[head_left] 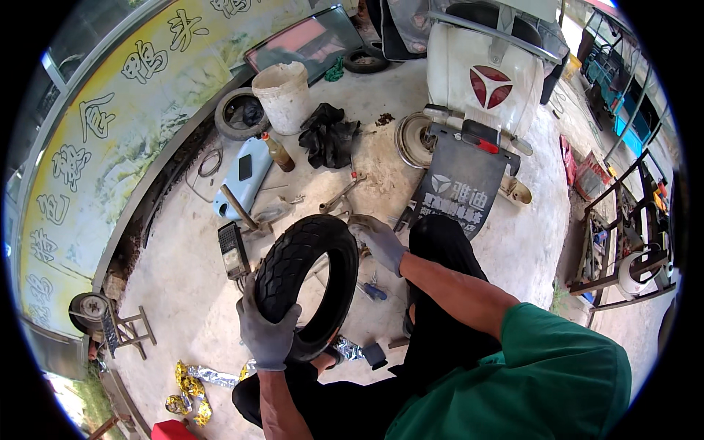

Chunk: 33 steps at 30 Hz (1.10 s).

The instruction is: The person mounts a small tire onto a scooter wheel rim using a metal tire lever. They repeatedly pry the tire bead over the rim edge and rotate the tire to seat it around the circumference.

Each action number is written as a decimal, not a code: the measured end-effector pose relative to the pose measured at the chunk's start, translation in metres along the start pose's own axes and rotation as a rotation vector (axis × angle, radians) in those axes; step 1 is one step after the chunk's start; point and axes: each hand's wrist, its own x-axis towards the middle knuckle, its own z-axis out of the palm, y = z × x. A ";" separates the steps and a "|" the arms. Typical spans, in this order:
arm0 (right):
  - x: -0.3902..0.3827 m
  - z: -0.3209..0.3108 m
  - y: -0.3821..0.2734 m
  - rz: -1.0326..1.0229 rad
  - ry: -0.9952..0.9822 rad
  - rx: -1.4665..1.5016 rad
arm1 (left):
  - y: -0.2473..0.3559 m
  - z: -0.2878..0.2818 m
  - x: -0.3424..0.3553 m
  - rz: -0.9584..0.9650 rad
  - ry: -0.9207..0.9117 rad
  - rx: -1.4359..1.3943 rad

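A black scooter tyre point(287, 257) stands tilted between my knees, its wide treaded face turned up and to the left. My left hand point(265, 334), in a grey glove, grips the tyre's near left side with the thumb over the tread. At the far right edge of the tyre is my right hand point(378, 240), also gloved; its fingers curl against the sidewall and are partly hidden. Below the tyre's right side lies a blue-handled tool point(375, 292) on the concrete.
A white scooter point(469, 81) with a black mudflap point(456, 183) stands ahead. Around the floor are a white bucket point(282, 99), a light-blue panel point(244, 176), a brown bottle point(279, 152), a hammer point(238, 207), black plastic point(326, 138) and shiny foil wrapping point(192, 389). A metal rack point(623, 249) stands right.
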 end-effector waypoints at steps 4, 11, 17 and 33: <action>-0.005 -0.004 -0.025 0.054 -0.207 0.252 | 0.003 0.015 0.014 0.075 -0.153 0.216; 0.016 0.009 -0.037 0.094 -0.592 -0.010 | -0.046 0.059 0.065 -0.044 -0.311 0.169; 0.045 0.050 -0.036 0.298 -0.689 -0.053 | -0.068 0.117 0.098 -0.082 -0.545 0.146; 0.035 0.092 -0.052 0.834 -0.097 0.379 | -0.070 0.122 0.141 -0.450 -0.626 0.100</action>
